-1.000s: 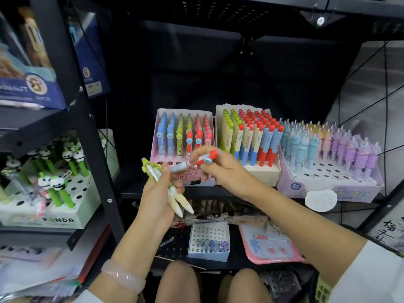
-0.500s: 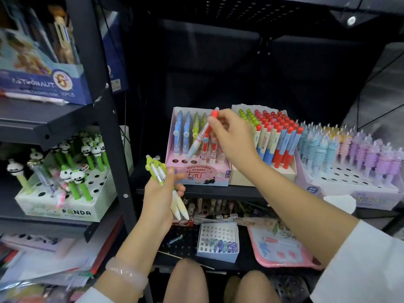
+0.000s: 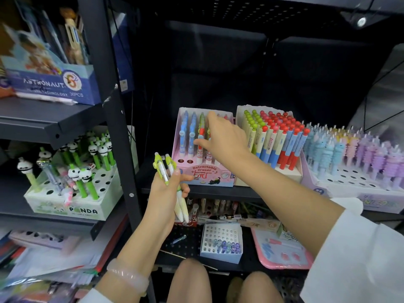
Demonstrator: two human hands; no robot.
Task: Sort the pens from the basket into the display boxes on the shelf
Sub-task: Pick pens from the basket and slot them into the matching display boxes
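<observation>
Pens (image 3: pixel 276 138) in box (image 3: pixel 267 177) on shelf (image 3: pixel 209 191)

Pink box (image 3: pixel 203 171) front holes open; cream box (image 3: pixel 266 179) crowds right.

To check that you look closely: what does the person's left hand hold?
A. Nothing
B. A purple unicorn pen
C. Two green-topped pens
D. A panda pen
C: the left hand grips two green-topped pens in front of the shelf, while the panda pens stand in their own box.

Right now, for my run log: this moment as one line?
right hand: at pink eraser-pen box | left hand: grips green pens
</observation>
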